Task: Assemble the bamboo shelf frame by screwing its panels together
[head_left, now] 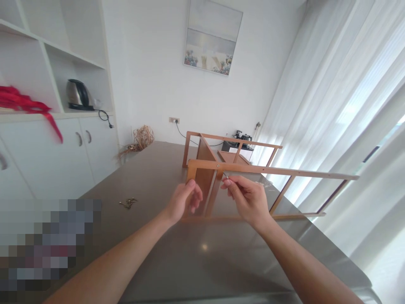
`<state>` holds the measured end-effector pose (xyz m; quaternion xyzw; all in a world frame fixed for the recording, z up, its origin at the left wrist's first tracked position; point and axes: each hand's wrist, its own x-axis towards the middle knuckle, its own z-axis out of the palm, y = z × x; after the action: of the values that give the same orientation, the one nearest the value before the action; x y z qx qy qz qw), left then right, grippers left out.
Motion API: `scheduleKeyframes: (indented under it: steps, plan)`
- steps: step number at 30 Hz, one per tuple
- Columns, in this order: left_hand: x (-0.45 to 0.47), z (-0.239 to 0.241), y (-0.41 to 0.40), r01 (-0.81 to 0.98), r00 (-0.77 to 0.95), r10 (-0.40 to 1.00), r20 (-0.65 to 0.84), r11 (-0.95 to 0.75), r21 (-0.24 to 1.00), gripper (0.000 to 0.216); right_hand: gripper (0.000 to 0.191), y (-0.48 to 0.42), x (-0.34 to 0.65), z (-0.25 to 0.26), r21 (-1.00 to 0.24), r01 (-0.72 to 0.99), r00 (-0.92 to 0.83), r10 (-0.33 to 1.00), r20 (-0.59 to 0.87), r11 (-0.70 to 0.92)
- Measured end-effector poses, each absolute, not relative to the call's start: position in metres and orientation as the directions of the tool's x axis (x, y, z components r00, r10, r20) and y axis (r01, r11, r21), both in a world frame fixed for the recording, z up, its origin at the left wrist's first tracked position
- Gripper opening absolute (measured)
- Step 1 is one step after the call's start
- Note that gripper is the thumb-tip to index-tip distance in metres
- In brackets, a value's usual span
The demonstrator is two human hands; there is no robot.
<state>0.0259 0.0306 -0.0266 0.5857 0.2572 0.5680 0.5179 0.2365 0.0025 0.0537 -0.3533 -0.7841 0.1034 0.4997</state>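
A wooden rack frame [249, 169] lies on its side on the table, with a brown panel [205, 164] between its two side frames. My left hand [185, 200] is closed round the frame's near-left corner, thumb on the wood. Pinched in my right hand [248, 196] is a thin metal tool, apparently a hex key [225, 174]; my fingers hide most of it. Its visible end is just right of a bolt head [218, 166] set in the upper rail, apart from it. Several loose screws [128, 203] lie left of my left hand.
The grey table [152, 261] extends around the frame. Small pale pieces [265, 184] lie behind my right hand. At the back stand a black appliance [243, 138] and dry straw [144, 136]. White curtains [316, 84] hang right; cabinets [47, 147] stand left.
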Motion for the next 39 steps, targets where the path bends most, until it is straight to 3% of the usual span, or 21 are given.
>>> scheduleKeyframes:
  steps: [9,29,39]
  plan:
    - [0.024,-0.026,0.03,-0.279,0.249,0.872,0.421,-0.352,0.894,0.067,0.026,0.009,0.231,0.077,-0.374,0.558,-0.346,0.617,0.707,0.741]
    - [0.024,-0.024,0.031,-0.273,0.288,0.855,0.432,-0.359,0.893,0.065,0.026,0.009,0.235,0.081,-0.29,0.601,-0.375,0.584,0.721,0.744]
    - [0.024,-0.027,0.032,-0.282,0.29,0.851,0.438,-0.361,0.889,0.064,0.027,0.003,0.238,0.106,-0.099,0.639,-0.535,0.533,0.656,0.762]
